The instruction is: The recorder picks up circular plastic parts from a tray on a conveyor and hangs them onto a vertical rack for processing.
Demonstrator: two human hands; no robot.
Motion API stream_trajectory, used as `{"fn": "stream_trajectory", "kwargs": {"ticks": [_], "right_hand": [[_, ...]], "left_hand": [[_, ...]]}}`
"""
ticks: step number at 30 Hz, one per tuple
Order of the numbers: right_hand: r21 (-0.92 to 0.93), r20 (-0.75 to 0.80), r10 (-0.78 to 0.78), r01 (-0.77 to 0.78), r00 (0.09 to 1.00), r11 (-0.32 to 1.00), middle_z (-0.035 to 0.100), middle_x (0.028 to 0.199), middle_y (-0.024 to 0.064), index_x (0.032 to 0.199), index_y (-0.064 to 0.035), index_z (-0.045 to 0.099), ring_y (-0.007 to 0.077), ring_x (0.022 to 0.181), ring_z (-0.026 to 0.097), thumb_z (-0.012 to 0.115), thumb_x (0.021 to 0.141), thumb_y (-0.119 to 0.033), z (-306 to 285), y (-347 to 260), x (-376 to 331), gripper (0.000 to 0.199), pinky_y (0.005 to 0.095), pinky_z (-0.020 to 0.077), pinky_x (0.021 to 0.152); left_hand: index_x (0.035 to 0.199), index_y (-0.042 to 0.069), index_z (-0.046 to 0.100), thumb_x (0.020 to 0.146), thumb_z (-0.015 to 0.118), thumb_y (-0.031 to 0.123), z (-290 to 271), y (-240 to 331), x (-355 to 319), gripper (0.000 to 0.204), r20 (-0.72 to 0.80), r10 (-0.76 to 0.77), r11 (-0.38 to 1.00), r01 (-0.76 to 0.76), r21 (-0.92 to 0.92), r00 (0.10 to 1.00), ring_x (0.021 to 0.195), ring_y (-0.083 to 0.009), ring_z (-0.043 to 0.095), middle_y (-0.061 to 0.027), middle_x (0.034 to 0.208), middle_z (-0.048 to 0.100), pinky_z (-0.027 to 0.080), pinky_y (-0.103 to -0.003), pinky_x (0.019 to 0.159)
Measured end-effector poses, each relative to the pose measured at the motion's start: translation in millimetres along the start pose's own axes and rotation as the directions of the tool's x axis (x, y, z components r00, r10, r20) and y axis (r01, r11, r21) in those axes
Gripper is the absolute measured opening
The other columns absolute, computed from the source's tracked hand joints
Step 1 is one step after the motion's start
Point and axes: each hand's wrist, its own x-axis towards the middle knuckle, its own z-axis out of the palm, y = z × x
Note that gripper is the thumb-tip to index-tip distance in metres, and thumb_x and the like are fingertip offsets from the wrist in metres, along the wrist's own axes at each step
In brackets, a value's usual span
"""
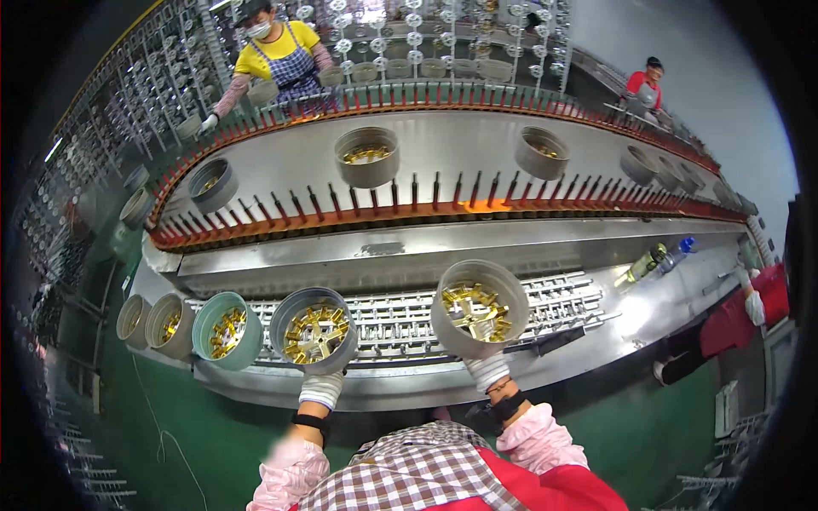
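Note:
My left hand [321, 389], in a white glove, is at the near side of a grey round tub [317, 368]. Brass-coloured pieces [317, 330] lie inside, including a larger cross-shaped one. To its right, a second grey tub [474, 349] looks larger and is held up over the metal rack [388, 319]; my right hand [488, 371], also gloved, supports it from the near side. It holds similar brass-coloured pieces [477, 313]. Both tubs hide most of my fingers, though each hand appears to grip its tub.
A green tub [201, 341] and two grey-brown tubs stand left of mine. Beyond the bench runs a conveyor with upright pins [415, 194]; several tubs rest behind it. Two bottles [643, 266] lie at right. A person in yellow [277, 55] and others work around the line.

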Motion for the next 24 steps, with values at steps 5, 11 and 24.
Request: {"fn": "stream_trajectory", "kwargs": {"ticks": [5,11,24], "right_hand": [[0.016,-0.035,-0.01,0.011,0.999,1.0,0.052,0.111,0.0137,0.11,-0.0053,0.049,0.0296,0.103,0.048,0.046,0.08,-0.018,33.1,-0.1,-2.5,0.033,0.0361,0.0371,0.091],[-0.02,-0.07,0.031,-0.032,0.997,0.999,0.052,0.111,0.0132,0.11,-0.0056,0.049,0.0287,0.102,0.048,0.046,0.08,-0.017,39.7,3.5,-22.1,0.033,0.0359,0.0367,0.091],[-0.009,-0.052,0.021,-0.021,0.998,1.0,0.053,0.111,0.012,0.109,-0.0063,0.049,0.0268,0.102,0.048,0.045,0.079,-0.016,38.1,4.5,-28.8,0.032,0.0355,0.0357,0.091]], "left_hand": [[0.118,0.007,0.044,0.084,0.038,0.018,7.4,-10.3,14.9,0.036,-0.193,0.035,0.978,-0.073,-0.193,0.981,0.116,-0.0287,0.036,-0.0132,0.123,0.044,0.027,-0.041,0.098],[0.115,0.006,0.047,0.087,0.035,0.024,-23.5,14.3,9.4,0.035,0.114,-0.005,0.985,0.024,-0.172,0.993,0.117,-0.0287,0.036,-0.0122,0.123,0.044,0.025,-0.039,0.1],[0.102,0.002,0.058,0.079,0.04,0.014,83.8,-35.9,32.7,0.032,-0.252,0.219,0.952,-0.149,0.269,0.943,0.105,-0.031,0.049,-0.0179,0.112,0.052,0.035,-0.041,0.091]]}}
